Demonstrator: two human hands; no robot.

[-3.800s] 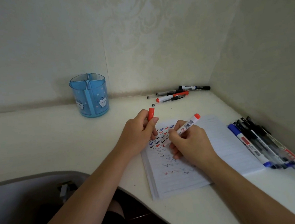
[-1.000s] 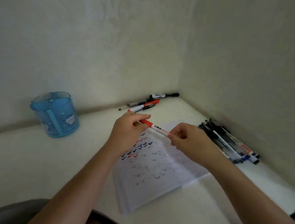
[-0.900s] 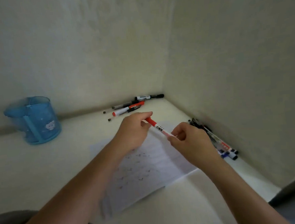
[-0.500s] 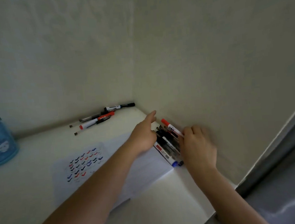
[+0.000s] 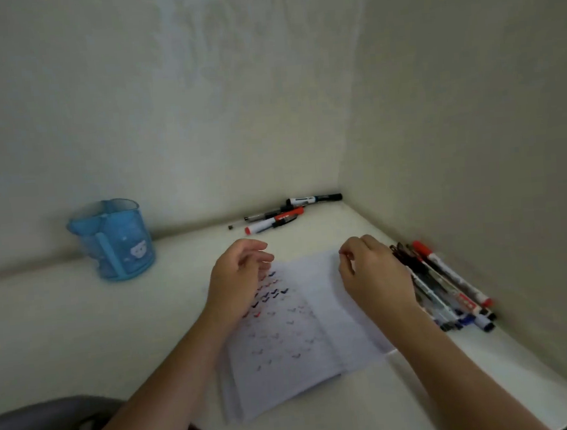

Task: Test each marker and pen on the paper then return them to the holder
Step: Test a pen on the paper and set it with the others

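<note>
While both hands hover above the white desk [image 5: 81,332], seen from the head camera, neither one holds anything. The left hand [image 5: 238,279] hangs over the top left part of the paper [image 5: 286,360], its fingers loosely curled and relaxed, partly covering the rows of small blue, red and black check marks drawn there. The right hand [image 5: 373,275] is over the paper's right half with its fingers bent inward and slack; nothing shows between them. Its back lies just beside a pile of pens and markers [image 5: 434,299] stretched along the right wall, and a red-capped marker [image 5: 453,274] lies on the wall side of that pile. A second small group of pens and markers [image 5: 274,219] lies against the back wall near the corner, well apart from both hands. The blue holder [image 5: 114,241] stands upright to the left by the back wall, far from either group, and no pen is seen sticking out of it. The paper lies flat near the desk's front edge.
</note>
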